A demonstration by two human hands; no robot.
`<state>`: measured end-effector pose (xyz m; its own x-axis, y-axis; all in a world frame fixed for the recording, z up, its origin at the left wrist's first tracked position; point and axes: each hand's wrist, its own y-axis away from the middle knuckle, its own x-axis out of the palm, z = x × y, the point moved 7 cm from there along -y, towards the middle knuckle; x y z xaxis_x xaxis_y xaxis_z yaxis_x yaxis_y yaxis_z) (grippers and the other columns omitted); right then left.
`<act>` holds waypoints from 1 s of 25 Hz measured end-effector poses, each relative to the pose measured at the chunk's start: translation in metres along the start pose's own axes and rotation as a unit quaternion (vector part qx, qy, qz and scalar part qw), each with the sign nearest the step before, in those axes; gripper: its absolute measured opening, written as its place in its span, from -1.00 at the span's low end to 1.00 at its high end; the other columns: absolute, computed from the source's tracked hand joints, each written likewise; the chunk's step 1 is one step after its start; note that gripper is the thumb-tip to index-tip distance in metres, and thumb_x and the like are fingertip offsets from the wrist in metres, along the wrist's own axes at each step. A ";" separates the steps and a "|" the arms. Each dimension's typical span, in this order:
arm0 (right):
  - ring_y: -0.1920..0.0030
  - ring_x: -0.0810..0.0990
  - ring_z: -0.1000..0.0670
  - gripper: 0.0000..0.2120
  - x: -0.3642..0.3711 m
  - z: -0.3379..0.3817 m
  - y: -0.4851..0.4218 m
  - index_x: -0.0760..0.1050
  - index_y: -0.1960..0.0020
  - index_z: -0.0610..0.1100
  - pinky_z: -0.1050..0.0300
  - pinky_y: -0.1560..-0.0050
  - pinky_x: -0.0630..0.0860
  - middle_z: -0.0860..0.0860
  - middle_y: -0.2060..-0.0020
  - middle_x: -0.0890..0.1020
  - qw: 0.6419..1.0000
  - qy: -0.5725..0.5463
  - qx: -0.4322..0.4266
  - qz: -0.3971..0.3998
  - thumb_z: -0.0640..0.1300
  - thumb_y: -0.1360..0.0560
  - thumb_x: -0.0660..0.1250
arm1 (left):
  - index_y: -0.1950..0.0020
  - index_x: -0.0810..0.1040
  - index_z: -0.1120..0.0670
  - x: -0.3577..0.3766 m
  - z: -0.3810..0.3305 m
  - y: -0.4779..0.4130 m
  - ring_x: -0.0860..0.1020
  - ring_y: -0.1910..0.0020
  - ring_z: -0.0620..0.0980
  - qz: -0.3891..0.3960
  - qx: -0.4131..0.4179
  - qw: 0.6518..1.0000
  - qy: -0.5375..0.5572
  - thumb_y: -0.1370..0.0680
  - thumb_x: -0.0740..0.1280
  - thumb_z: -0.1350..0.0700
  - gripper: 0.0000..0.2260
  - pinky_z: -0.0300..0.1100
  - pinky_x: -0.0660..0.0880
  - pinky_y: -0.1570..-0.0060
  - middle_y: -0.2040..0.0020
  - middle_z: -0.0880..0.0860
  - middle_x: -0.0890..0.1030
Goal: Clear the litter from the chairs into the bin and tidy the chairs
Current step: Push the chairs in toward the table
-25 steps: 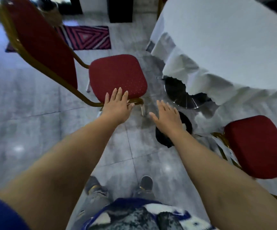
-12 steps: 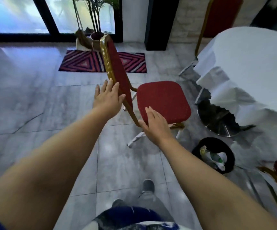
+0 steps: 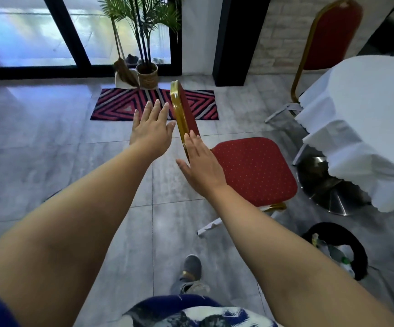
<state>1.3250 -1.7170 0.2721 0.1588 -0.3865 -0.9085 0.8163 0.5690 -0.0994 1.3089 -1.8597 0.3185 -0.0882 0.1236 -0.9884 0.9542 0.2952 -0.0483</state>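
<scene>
White cloth covers the round table (image 3: pixel 366 109) at right. Beside it stands the red chair (image 3: pixel 255 171), its seat bare; the black bin (image 3: pixel 354 241) holds litter nearby. Both hands, left hand (image 3: pixel 152 129) and right hand (image 3: pixel 203 164), are flat, fingers spread, holding nothing, flanking the chair's backrest.

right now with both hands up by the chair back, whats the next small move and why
Probably close both hands on the chair back and steer the chair toward the table. The left hand and right hand are open and flat on either side of its gold frame, gripping nothing. The seat shows no litter, and the bin already holds some, so tidying looks like what is left here.
</scene>
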 end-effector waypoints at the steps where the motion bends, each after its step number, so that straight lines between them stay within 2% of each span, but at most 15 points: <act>1: -0.59 -0.10 0.02 -0.34 0.001 0.004 -0.015 -0.12 -0.61 -0.09 0.10 -0.52 -0.07 -0.01 -0.60 -0.08 1.000 0.001 0.001 0.000 0.15 -0.65 0.04 | -0.59 -0.08 0.01 0.000 0.005 -0.015 -0.17 -0.57 0.03 0.005 0.004 1.000 0.004 -0.67 -0.14 -0.13 -0.48 0.06 -0.22 -0.51 -0.61 0.03 -0.08; 7: -0.59 -0.10 0.02 -0.39 -0.004 0.010 -0.085 -0.12 -0.61 -0.13 0.08 -0.56 -0.06 -0.03 -0.60 -0.09 0.998 0.033 0.029 -0.040 0.04 -0.67 0.03 | -0.59 -0.09 -0.01 0.003 0.031 -0.093 -0.18 -0.57 0.02 0.024 0.037 0.999 0.031 -0.66 -0.15 -0.15 -0.48 0.06 -0.24 -0.50 -0.61 0.00 -0.09; 11: -0.59 -0.05 0.02 -0.42 -0.008 0.017 -0.120 -0.09 -0.61 -0.12 0.10 -0.55 -0.03 -0.03 -0.60 -0.05 0.997 0.029 0.044 -0.061 0.01 -0.67 0.02 | -0.59 -0.11 -0.02 0.007 0.032 -0.142 -0.19 -0.56 -0.02 0.049 0.103 0.992 0.059 -0.65 -0.17 -0.16 -0.47 0.04 -0.23 -0.51 -0.60 -0.03 -0.11; 14: -0.59 -0.02 0.01 -0.45 -0.009 0.016 -0.127 -0.07 -0.60 -0.15 0.02 -0.55 0.06 -0.04 -0.60 0.00 0.990 0.064 0.089 -0.083 -0.05 -0.67 -0.01 | -0.60 -0.11 -0.03 0.016 0.014 -0.169 -0.19 -0.56 -0.06 0.088 0.213 0.970 0.083 -0.66 -0.19 -0.16 -0.48 0.02 -0.23 -0.52 -0.60 -0.05 -0.12; 17: -0.57 0.10 -0.06 -0.47 -0.006 0.019 -0.122 0.03 -0.59 -0.20 -0.03 -0.53 0.14 -0.10 -0.58 0.11 0.981 0.094 0.121 -0.122 -0.10 -0.67 0.06 | -0.60 -0.08 -0.01 0.027 0.003 -0.184 -0.17 -0.56 -0.07 0.118 0.287 0.945 0.104 -0.66 -0.18 -0.15 -0.48 -0.01 -0.21 -0.52 -0.60 -0.05 -0.09; 21: -0.57 0.12 -0.06 -0.47 0.001 0.016 -0.117 0.05 -0.58 -0.18 -0.03 -0.52 0.15 -0.10 -0.57 0.13 0.961 0.150 0.193 -0.129 -0.05 -0.68 0.06 | -0.59 0.00 0.01 0.043 0.002 -0.184 -0.11 -0.57 -0.05 0.135 0.326 0.920 0.168 -0.66 -0.14 -0.14 -0.49 -0.05 -0.17 -0.52 -0.60 0.00 -0.02; 25: -0.56 0.13 -0.04 -0.47 0.001 0.016 -0.115 0.06 -0.58 -0.17 0.01 -0.54 0.11 -0.09 -0.57 0.16 0.953 0.175 0.203 -0.142 0.02 -0.68 0.03 | -0.59 -0.01 0.02 0.048 0.000 -0.188 -0.14 -0.57 -0.02 0.132 0.341 0.906 0.215 -0.66 -0.15 -0.16 -0.47 -0.06 -0.18 -0.52 -0.61 0.05 -0.05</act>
<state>1.2395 -1.7943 0.2892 -0.2370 -0.1762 -0.9554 0.9578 0.1224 -0.2602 1.1257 -1.9094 0.2803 0.2051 0.5050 -0.8384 0.8998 -0.4343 -0.0414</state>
